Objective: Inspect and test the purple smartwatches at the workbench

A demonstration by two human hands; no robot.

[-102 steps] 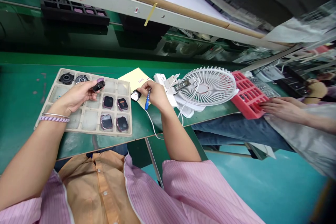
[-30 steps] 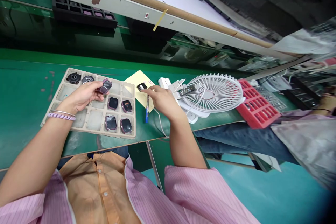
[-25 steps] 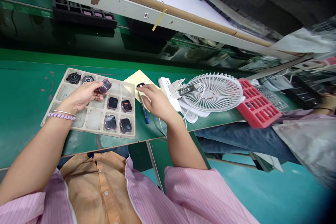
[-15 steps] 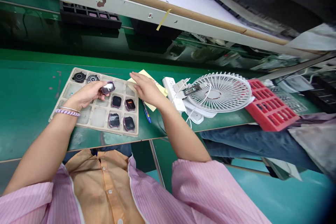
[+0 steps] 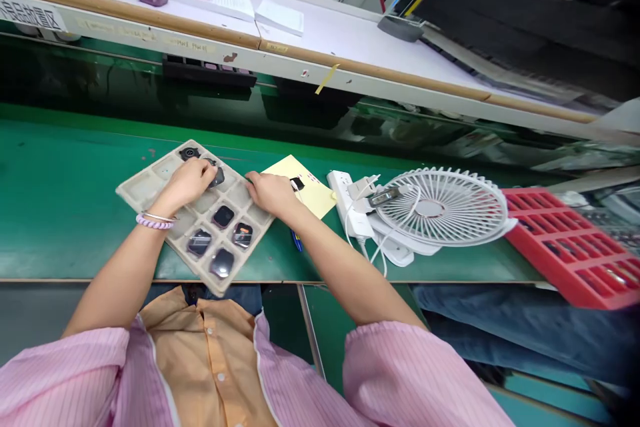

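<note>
My left hand [image 5: 187, 181] is over a beige moulded tray [image 5: 135, 188], its fingers shut on a dark watch case [image 5: 217, 178] with a pink rim. Several similar cases [image 5: 223, 217] lie in the tray's pockets, and a round black watch part [image 5: 189, 153] sits near its far corner. My right hand [image 5: 273, 192] rests flat, empty, beside the tray's right corner, at the edge of a yellow paper [image 5: 310, 193]. Just past its fingertips, a small black piece [image 5: 297, 183] lies on that paper.
A blue pen [image 5: 297, 241] lies on the green bench below the paper. To the right are a white power strip [image 5: 347, 203], a white fan [image 5: 443, 208] and a red tray [image 5: 570, 247]. A white shelf [image 5: 350, 60] runs along the far side.
The beige tray has turned at an angle on the bench, and my left hand has dropped lower over it. My right hand has moved off the small black piece, which now shows on the paper.
</note>
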